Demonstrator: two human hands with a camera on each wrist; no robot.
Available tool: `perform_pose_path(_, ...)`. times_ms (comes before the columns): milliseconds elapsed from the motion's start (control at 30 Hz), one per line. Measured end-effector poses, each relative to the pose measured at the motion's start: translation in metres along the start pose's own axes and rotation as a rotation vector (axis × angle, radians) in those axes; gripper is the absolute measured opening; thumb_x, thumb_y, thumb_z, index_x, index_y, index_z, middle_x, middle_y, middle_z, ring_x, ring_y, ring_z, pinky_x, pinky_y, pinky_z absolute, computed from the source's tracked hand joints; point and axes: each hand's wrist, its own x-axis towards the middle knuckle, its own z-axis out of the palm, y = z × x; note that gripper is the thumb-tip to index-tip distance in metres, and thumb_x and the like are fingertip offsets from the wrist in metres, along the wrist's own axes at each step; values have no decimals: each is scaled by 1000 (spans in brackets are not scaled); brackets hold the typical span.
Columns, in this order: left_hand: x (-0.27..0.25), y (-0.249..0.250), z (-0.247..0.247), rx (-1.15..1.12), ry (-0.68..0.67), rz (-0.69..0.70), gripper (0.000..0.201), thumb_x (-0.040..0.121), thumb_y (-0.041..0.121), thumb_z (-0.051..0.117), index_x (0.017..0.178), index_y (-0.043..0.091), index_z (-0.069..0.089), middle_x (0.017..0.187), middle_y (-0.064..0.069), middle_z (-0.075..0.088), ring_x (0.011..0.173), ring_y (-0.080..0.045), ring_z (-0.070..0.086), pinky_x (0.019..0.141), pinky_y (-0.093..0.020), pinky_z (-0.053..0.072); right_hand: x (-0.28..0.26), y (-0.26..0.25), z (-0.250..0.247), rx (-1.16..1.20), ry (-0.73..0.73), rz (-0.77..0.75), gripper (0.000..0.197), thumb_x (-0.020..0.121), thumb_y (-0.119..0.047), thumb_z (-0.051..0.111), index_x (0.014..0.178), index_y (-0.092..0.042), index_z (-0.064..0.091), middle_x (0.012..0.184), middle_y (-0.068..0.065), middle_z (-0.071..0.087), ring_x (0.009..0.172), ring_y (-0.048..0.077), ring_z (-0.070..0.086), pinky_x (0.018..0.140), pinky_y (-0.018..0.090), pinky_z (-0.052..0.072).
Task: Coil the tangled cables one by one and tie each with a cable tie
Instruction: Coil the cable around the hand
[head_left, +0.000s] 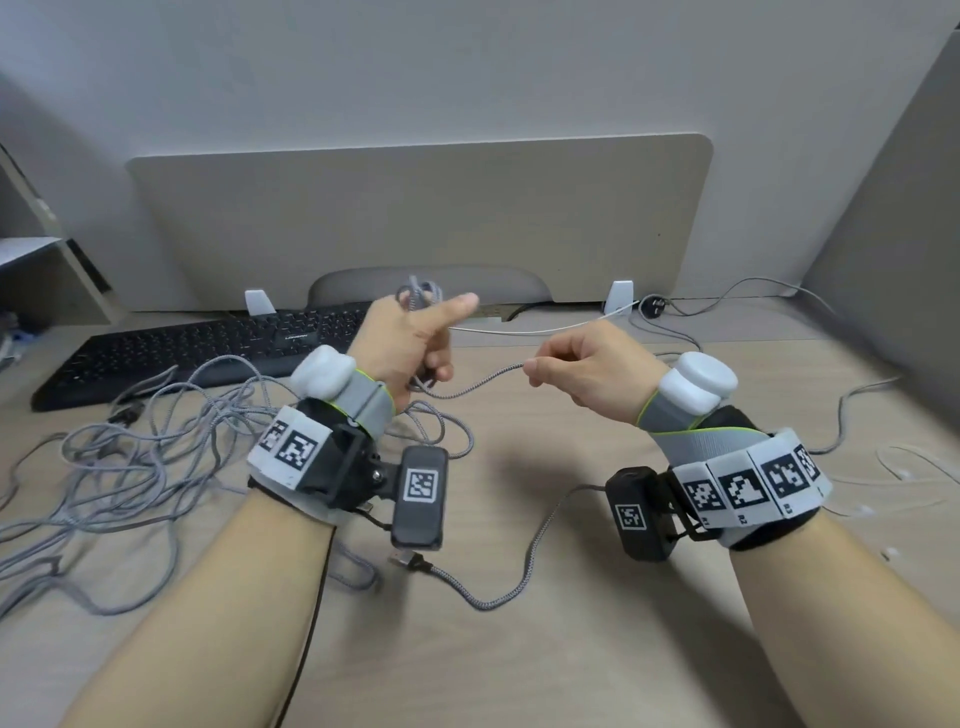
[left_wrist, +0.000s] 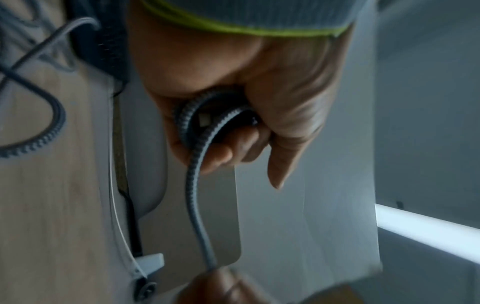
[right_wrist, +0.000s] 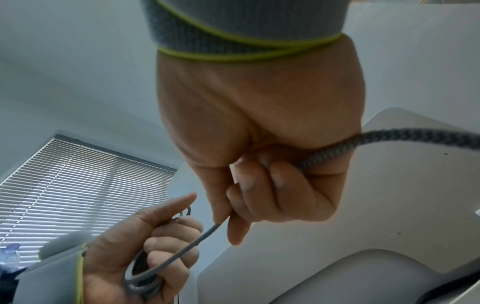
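Observation:
My left hand (head_left: 415, 343) is raised above the desk and grips a small coil of grey braided cable (head_left: 421, 296), its index finger pointing right. The left wrist view shows the coil (left_wrist: 207, 119) wound inside the curled fingers. From it a strand of the cable (head_left: 478, 382) runs right to my right hand (head_left: 576, 369), which pinches it between thumb and fingers. The strand passes through the right fist (right_wrist: 265, 185) and out past the wrist. The cable's tail (head_left: 519, 571) lies on the desk and ends in a USB plug (head_left: 408, 560).
A tangle of grey cables (head_left: 130, 467) covers the desk's left side before a black keyboard (head_left: 197, 348). Thin clear cable ties (head_left: 904, 467) lie at the right. A white cable (head_left: 545, 328) and a grey cord (head_left: 852, 400) run along the back, beneath a beige divider panel (head_left: 415, 218).

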Motion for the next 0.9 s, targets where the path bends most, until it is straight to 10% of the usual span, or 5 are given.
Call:
perform_pose_path(233,-17,-14,27,261,-308,-20,30,82,8,76,97,-14,63,82,-21,69,78,-24,69,72,-39,59,0,-2,-6,95,113,-57,26,92,-25,63,71,-12,68,44,-11,37,45,10,33,42,19,27)
perform_pose_path(400,-15,-23,30,268,-318,-46,18,88,1,66,86,5,49,47,0,44,38,-18,45,44,-28,45,0,-1,-9,174,97,-55,27,93,-25,62,70,-12,65,43,-12,37,42,12,32,42,20,29)
perform_pose_path(700,9,-22,0,-33,123,16,28,90,1,63,75,18,47,49,5,35,37,-9,26,42,-22,31,-2,-1,-18,212,83,-20,26,94,-27,60,75,-10,67,58,3,40,50,17,34,45,22,30)
perform_pose_path(900,0,-27,18,-71,-12,-15,32,93,29,65,73,20,42,46,9,29,40,-10,28,43,-23,36,-1,-4,-15,261,154,-89,21,95,-22,59,81,-6,65,52,-6,40,46,12,33,46,24,30)
